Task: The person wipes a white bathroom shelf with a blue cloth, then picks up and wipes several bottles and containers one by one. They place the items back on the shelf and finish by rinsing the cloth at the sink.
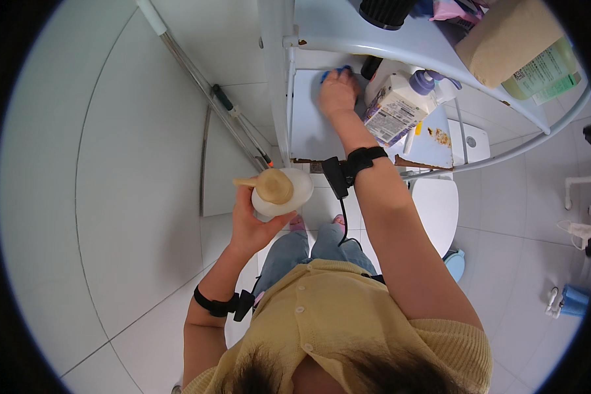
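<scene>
My left hand (pixel 251 226) is closed around a white pump bottle (pixel 301 192) with a beige pump top (pixel 274 186), held upright in front of the shelf rack. My right hand (pixel 339 94) reaches onto the lower shelf (pixel 305 131) toward its back. Under its fingers is a blue cloth (pixel 345 69), mostly hidden by the hand and pressed to the pale shelf surface. To the right of that hand stands a large white bottle with a purple pump (pixel 421 82) and a printed label (pixel 395 111).
An upper shelf (pixel 348 33) overhangs, bearing a black-capped container (pixel 384 12), a beige container (pixel 509 43) and a green bottle (pixel 545 69). Rust marks the lower shelf's front edge (pixel 417 162). Metal poles (pixel 197 85) lean at the left wall; a white toilet (pixel 437 210) stands right.
</scene>
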`<action>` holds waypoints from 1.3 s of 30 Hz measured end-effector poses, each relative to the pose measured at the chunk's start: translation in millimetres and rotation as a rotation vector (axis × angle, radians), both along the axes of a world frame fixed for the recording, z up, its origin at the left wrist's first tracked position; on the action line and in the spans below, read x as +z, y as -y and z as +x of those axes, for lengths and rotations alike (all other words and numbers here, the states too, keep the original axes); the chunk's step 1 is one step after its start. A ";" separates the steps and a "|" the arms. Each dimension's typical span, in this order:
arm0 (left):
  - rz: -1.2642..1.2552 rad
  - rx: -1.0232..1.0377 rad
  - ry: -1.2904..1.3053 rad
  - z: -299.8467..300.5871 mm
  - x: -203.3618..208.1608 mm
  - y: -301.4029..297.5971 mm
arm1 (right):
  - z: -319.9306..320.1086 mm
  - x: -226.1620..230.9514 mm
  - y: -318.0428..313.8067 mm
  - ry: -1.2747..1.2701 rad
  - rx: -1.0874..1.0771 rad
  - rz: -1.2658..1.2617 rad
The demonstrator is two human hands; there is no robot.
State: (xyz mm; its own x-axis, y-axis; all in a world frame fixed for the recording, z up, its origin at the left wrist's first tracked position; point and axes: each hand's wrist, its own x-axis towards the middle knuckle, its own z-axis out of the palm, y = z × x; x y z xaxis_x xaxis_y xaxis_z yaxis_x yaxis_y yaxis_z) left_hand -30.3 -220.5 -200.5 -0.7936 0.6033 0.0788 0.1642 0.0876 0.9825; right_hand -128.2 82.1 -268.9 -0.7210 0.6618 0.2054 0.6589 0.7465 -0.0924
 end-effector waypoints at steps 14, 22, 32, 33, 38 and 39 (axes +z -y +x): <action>-0.017 0.033 -0.047 6.1 3.7 15.4 | -2.9 -6.6 24.4 -0.229 0.483 -0.236; 0.088 0.080 0.005 8.7 7.6 4.6 | 115.1 32.0 63.1 -0.101 0.647 -0.710; 0.267 -0.058 0.160 19.1 32.0 -42.3 | 203.4 166.2 103.5 -0.761 0.902 -0.392; 0.334 -0.059 0.159 20.8 32.1 -48.5 | 209.8 166.5 107.9 -0.724 0.932 -0.210; 0.464 -0.196 0.440 11.3 54.1 -60.3 | 269.6 109.8 85.2 -0.538 1.019 0.127; 0.442 -0.236 0.449 12.8 62.7 -63.1 | 274.7 107.1 79.9 -0.557 0.999 0.126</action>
